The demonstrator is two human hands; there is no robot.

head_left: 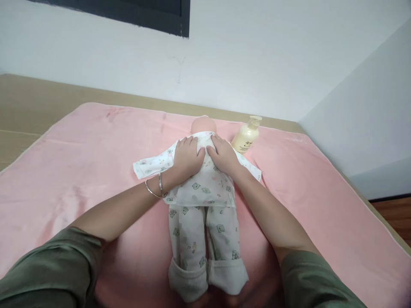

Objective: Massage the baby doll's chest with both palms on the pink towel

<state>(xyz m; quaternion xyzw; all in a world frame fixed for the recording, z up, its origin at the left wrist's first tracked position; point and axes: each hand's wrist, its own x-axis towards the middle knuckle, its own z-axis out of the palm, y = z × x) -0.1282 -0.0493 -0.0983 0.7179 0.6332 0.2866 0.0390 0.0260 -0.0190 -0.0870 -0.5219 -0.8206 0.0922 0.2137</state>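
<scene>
A baby doll [205, 124] lies on a pink cloth [135, 128], its head toward the wall and its face not visible. It wears a white printed top [205, 190] with the sleeves spread out and white printed trousers [192, 233] with rolled cuffs. My left hand [188, 158] rests on the left part of the doll's upper body, fingers spread over the fabric. On the right part lies my right hand [223, 156], its fingers apart too. Both thumbs point inward, close to each other near the middle of the top.
A pump bottle of pale yellow liquid [245, 139] leans to the right on the cloth, just beyond the doll's right-hand sleeve. A wooden edge [41, 96] runs along the white wall [224, 55]. A dark frame [154, 17] is on the wall at top left.
</scene>
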